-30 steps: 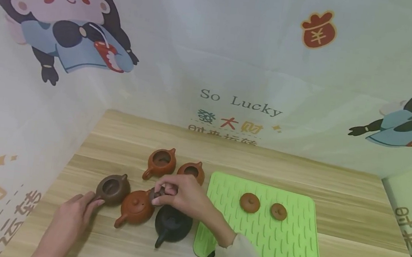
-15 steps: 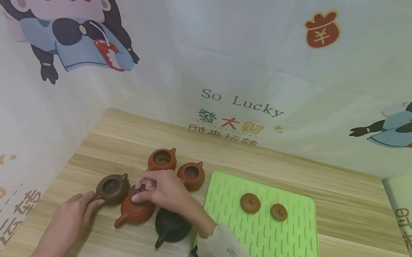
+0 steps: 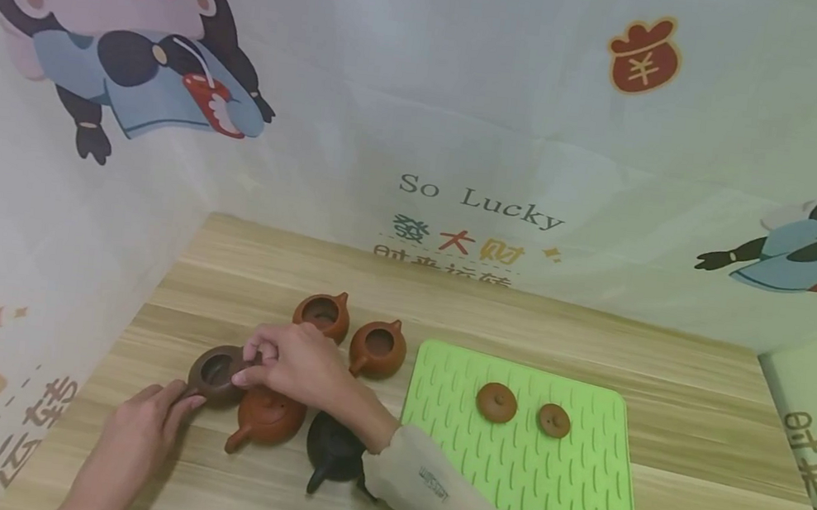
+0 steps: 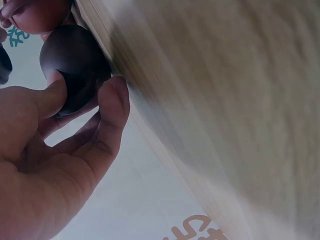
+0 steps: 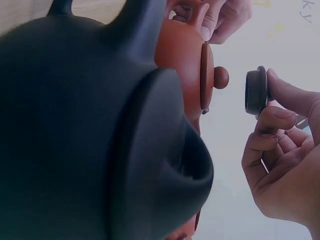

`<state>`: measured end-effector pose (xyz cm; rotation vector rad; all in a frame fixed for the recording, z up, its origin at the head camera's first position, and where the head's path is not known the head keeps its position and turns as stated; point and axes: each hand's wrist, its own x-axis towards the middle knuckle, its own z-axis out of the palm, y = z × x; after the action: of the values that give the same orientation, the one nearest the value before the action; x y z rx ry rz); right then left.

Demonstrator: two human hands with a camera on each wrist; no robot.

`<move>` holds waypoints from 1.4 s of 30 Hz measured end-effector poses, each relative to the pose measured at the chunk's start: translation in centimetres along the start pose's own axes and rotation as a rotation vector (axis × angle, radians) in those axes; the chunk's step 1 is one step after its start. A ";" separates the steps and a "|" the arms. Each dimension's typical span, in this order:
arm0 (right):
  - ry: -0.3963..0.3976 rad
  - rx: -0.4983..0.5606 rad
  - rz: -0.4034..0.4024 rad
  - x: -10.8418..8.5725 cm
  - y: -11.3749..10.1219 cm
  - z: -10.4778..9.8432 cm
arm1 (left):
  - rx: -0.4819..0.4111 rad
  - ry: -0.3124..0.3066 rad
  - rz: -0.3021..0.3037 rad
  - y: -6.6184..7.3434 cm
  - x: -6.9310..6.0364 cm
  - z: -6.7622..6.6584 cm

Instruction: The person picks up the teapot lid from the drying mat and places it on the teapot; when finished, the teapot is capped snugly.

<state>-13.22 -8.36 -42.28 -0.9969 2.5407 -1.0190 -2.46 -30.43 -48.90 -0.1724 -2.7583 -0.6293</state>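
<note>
In the head view my left hand (image 3: 135,434) grips the handle of a small dark brown teapot (image 3: 200,370) standing lidless at the left. In the left wrist view, thumb and fingers close round that teapot's (image 4: 70,45) handle end. My right hand (image 3: 303,364) is just above the opening's right edge. Between its thumb and fingers it pinches a small dark brown teapot lid (image 5: 257,92), clear in the right wrist view and hidden by the hand from above. Below the right hand sits a lidded reddish teapot (image 3: 263,427). A black teapot (image 3: 331,450) with its lid on stands beside it.
Two reddish teapots without lids, one nearer (image 3: 388,365) and one farther back (image 3: 300,310), stand behind. On the right a green ridged mat (image 3: 504,481) bears a larger brown lid (image 3: 496,403) and a smaller one (image 3: 554,421). Printed cloth walls (image 3: 467,128) enclose the wooden table.
My right hand has moved left with the lid, from over the black teapot, across the lidded reddish one, to the brown teapot. The left hand has kept its grip on the handle.
</note>
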 end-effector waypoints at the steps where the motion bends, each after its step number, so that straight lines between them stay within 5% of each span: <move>1: -0.001 -0.015 0.006 0.2 -0.1 0.1 | 0.000 -0.001 0.001 0.0 0.0 0.0; 14: -0.030 -0.172 0.129 3.2 -1.9 1.8 | 0.020 0.061 0.077 -0.1 -0.2 0.2; 21: -0.060 -0.309 0.114 4.2 -2.4 2.9 | 0.011 0.055 0.067 0.0 -0.2 0.0; 42: -0.084 -0.312 0.107 4.5 -1.9 4.7 | 0.011 0.032 0.069 -0.2 -0.1 0.1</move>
<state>-13.57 -14.84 -44.25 -0.9419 2.7007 -0.5511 -2.45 -30.57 -49.15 -0.2518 -2.7119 -0.5930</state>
